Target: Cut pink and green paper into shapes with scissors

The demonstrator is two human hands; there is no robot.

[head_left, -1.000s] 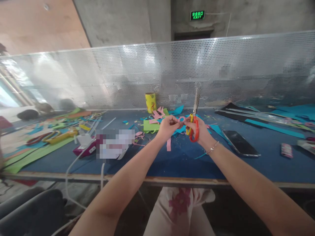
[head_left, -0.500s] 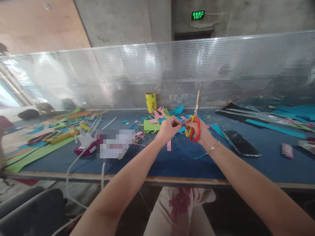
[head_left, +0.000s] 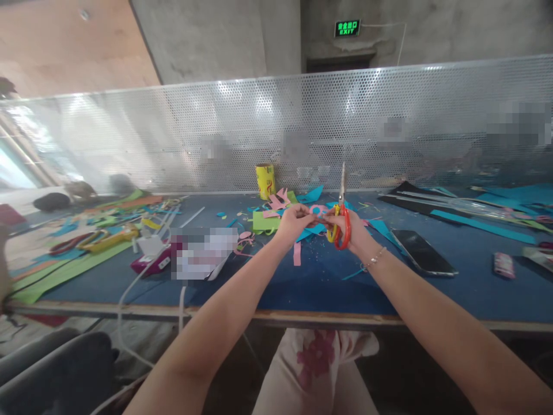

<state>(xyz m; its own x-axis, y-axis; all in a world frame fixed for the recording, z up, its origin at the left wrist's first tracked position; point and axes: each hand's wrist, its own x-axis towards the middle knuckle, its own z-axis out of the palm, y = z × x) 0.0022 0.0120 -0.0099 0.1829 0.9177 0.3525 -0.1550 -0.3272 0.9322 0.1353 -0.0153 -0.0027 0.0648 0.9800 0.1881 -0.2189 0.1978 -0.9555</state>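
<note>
Above the middle of the tabletop [head_left: 276, 297], back from its near edge, the pink paper piece [head_left: 313, 210] has turned into clearer view, leaving its face exposed between the pinching left hand [head_left: 294, 223] and the right hand [head_left: 356, 230], clasped round scissors [head_left: 342, 200].

Craft workshop, concrete wall [head_left: 220, 37], scissors [head_left: 341, 198], paper scraps [head_left: 264, 221]

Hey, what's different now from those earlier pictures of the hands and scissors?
Only small shifts. The scissors stand a little more upright, their tip swung slightly left since half a second ago. The pink-and-blue paper between the hands shows more fully. Nothing was visibly picked up or let go: the right hand still holds the scissors, the left hand stays pinched at the paper. The phone hasn't moved.
</note>
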